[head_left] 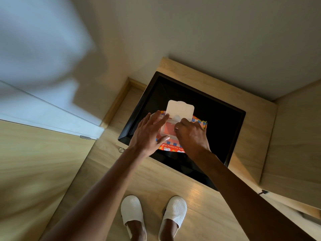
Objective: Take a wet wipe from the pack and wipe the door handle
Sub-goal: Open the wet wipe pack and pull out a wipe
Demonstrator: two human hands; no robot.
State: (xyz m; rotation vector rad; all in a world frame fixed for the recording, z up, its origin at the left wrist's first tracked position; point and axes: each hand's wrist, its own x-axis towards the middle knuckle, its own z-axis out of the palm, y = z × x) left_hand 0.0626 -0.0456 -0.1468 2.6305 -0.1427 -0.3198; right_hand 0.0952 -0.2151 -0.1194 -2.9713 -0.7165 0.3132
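Observation:
A red and orange wet wipe pack (173, 145) with a checked border lies on a black surface (225, 122). Its white lid (180, 108) is flipped up and back, showing the pink opening (167, 126). My left hand (149, 134) rests flat on the left side of the pack, fingers spread, pressing it down. My right hand (191, 134) is curled over the right side of the opening, fingertips at its edge; whether they pinch a wipe is hidden. No door handle is in view.
The black surface sits in a light wooden unit (251, 145) against a white wall. A wooden door or panel (34, 171) with a small metal fitting (85, 137) stands at the left. My feet in white slippers (132, 209) stand on the wooden floor.

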